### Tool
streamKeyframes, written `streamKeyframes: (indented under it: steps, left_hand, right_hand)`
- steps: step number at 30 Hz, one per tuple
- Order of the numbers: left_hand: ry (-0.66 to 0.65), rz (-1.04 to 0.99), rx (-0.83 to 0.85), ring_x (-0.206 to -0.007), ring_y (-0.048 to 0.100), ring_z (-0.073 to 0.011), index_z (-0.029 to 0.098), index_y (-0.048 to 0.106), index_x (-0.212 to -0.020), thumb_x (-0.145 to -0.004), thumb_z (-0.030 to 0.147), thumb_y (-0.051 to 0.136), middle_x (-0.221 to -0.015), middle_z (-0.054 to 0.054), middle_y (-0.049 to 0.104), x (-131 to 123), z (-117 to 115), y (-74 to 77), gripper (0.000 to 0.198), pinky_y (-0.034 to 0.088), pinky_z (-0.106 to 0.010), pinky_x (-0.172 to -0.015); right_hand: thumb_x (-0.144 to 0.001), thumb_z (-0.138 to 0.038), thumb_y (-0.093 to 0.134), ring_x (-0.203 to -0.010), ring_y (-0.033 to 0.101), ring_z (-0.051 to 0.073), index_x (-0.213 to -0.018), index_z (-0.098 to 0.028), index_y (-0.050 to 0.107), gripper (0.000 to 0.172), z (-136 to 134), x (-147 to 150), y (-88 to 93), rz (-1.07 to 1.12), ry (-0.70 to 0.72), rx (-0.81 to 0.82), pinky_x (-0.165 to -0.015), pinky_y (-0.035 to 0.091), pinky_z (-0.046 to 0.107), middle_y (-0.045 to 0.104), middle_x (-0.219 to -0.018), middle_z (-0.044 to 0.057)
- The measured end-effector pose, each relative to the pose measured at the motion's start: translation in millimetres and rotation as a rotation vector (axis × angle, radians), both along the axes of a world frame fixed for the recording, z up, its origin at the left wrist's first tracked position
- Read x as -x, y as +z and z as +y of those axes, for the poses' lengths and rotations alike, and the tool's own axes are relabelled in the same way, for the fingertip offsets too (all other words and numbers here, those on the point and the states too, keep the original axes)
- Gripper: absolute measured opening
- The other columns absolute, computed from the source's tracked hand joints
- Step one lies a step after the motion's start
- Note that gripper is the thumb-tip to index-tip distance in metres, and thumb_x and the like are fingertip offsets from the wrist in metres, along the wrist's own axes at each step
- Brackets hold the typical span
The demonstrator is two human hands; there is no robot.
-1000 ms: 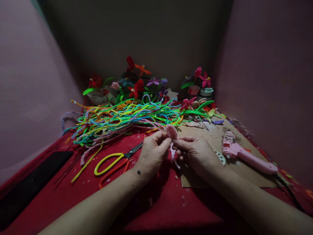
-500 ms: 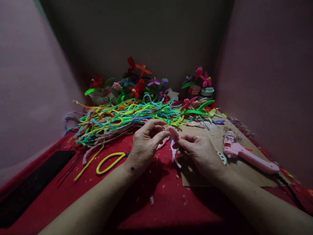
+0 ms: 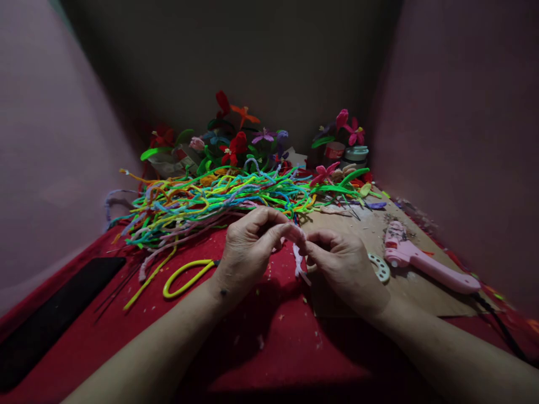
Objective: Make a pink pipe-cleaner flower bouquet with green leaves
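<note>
Both my hands meet over the red cloth [image 3: 269, 342] in the middle of the view. My left hand [image 3: 248, 249] pinches the top of a small pale pink pipe-cleaner piece [image 3: 298, 261] with thumb and forefinger. Fingers of my right hand [image 3: 343, 264] are curled round the same piece from the right, and its loose end hangs down between the hands. The coiled part of the piece is mostly hidden by my fingers. Just beyond my hands lies a big tangle of coloured pipe cleaners [image 3: 210, 202].
Yellow-handled scissors [image 3: 185, 278] lie left of my left hand. A pink glue gun [image 3: 421, 261] rests on brown cardboard [image 3: 404, 280] at the right. Finished pipe-cleaner flowers [image 3: 236, 143] and small jars [image 3: 356, 154] stand at the back. A black flat object [image 3: 50, 320] lies at the left.
My left hand rose and moved right, closing its pinch over the pink coil, which showed between the hands before and is now covered. The right hand stayed nearly still.
</note>
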State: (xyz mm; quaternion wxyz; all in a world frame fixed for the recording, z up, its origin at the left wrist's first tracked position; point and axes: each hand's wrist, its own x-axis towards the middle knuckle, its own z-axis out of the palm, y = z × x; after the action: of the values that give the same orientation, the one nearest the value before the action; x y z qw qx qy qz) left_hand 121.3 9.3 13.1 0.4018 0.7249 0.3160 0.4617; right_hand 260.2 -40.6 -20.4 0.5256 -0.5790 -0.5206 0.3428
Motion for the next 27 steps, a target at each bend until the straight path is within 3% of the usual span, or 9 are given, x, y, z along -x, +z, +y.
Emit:
streamKeyframes:
  steps: [9, 15, 21, 27]
  left_hand:
    - [0.003, 0.045, -0.041, -0.049, 0.047, -0.0064, 0.014, 0.064, -0.071, -0.080, 0.017, 0.056, -0.065, -0.001, 0.064, 2.6, 4.7, 0.0, 0.011, 0.039, -0.018, -0.046]
    - [0.069, 0.038, -0.070, -0.049, 0.048, -0.0063, 0.014, 0.062, -0.070, -0.078, 0.015, 0.058, -0.058, 0.002, 0.056, 2.2, 5.9, -1.1, 0.009, 0.038, -0.017, -0.045]
    - [0.082, 0.052, -0.093, -0.051, 0.050, -0.0070, 0.015, 0.063, -0.071, -0.079, 0.019, 0.058, -0.064, 0.000, 0.059, 3.0, 5.2, -4.4, 0.010, 0.041, -0.018, -0.047]
    - [0.131, 0.070, -0.127, -0.051, 0.049, -0.0070, 0.015, 0.061, -0.073, -0.078, 0.019, 0.059, -0.062, 0.001, 0.055, 6.9, 11.6, -5.1, 0.007, 0.040, -0.018, -0.047]
  right_hand:
    - [-0.070, -0.037, 0.067, -0.045, 0.047, 0.008, -0.076, -0.013, 0.067, 0.025, 3.8, -3.6, 2.6, 0.427, 0.134, 0.159, -0.043, 0.035, 0.021, 0.056, -0.055, -0.001]
    - [-0.074, -0.039, 0.064, -0.043, 0.050, 0.007, -0.077, -0.015, 0.063, 0.024, 6.4, -4.6, 2.7, 0.584, 0.192, 0.179, -0.042, 0.039, 0.020, 0.057, -0.057, -0.001]
    - [-0.074, -0.039, 0.064, -0.042, 0.052, 0.008, -0.079, -0.015, 0.062, 0.025, 8.6, -6.9, 2.3, 0.601, 0.141, 0.185, -0.040, 0.040, 0.020, 0.061, -0.060, 0.001]
    - [-0.074, -0.038, 0.064, -0.053, 0.055, 0.011, -0.079, -0.014, 0.064, 0.025, 9.6, -13.1, 0.1, 0.563, 0.062, 0.092, -0.049, 0.043, 0.023, 0.062, -0.067, 0.004]
